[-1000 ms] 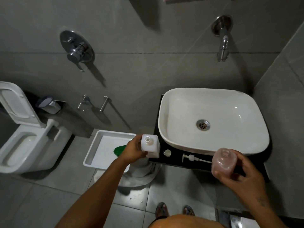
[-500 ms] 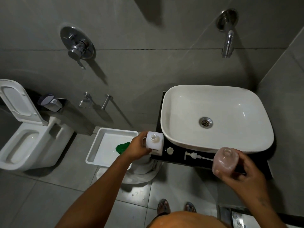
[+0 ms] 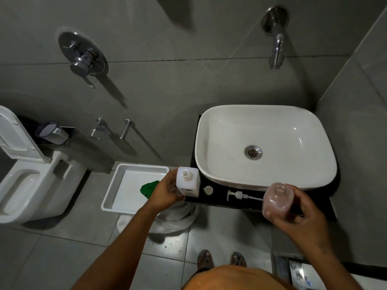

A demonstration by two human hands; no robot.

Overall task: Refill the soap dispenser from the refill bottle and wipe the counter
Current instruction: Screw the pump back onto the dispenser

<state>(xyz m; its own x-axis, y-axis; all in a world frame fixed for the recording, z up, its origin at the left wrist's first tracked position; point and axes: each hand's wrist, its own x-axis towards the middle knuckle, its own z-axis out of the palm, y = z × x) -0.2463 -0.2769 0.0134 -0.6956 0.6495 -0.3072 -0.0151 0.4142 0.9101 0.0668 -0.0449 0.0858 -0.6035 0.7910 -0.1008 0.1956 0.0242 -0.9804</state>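
Grey-tiled bathroom, black counter (image 3: 219,200) carrying the white basin (image 3: 266,143), which I'm taking as the reference point. Left hand (image 3: 165,192) is wrapping round the white refill bottle (image 3: 187,182), which is sitting upright and uncapped at the counter's left end, just left of the basin's front corner. Right hand (image 3: 301,214) is grasping the clear soap dispenser (image 3: 277,198), holding it up off the counter just in front of the basin's front rim, neck open and facing up. Pump head (image 3: 238,194) is lying on its side on the counter between the two bottles, tight against the basin's front edge; small white cap (image 3: 208,190) is sitting just left of it.

Reading this as prep done, pour not started: both containers are open and well apart. Next move probably needs the two necks brought together and the refill bottle tipped slowly; both openings are narrow, so spill risk looks real.

Green cloth (image 3: 149,188) is lying in the white tray (image 3: 117,185) left of the basin, behind the left hand — likely the wipe for the last step.
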